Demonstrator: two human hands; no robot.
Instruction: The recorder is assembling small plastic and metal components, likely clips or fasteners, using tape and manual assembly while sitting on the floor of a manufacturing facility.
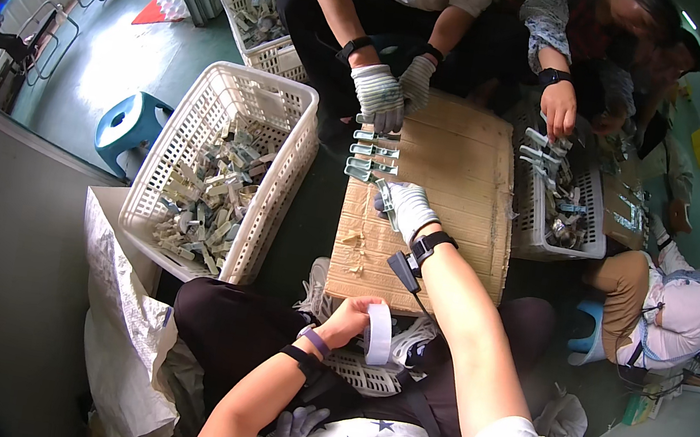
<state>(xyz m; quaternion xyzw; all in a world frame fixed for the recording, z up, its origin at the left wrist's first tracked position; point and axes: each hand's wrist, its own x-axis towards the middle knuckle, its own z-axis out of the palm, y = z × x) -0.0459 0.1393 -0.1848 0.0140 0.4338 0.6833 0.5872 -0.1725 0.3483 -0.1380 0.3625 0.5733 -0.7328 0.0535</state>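
Observation:
My bare left hand (353, 322) is closed on a white roll of tape or labels (378, 334), just off the near edge of the cardboard sheet (456, 166). On my right hand (407, 210) is a striped knit glove, its fingers wrapped round a pale green clothes peg (389, 204) over the sheet's left part. Beyond it, several similar clothes pegs (373, 151) lie in a row along the sheet's left edge. A co-worker's gloved hands (385, 94) are at the far end of that row.
A white crate (290, 165) full of clothes pegs stands to the left, another crate (595, 226) to the right, a third (276, 56) farther back. A blue stool (125, 129) and white sack (118, 311) are on the left. Co-workers sit opposite and to the right.

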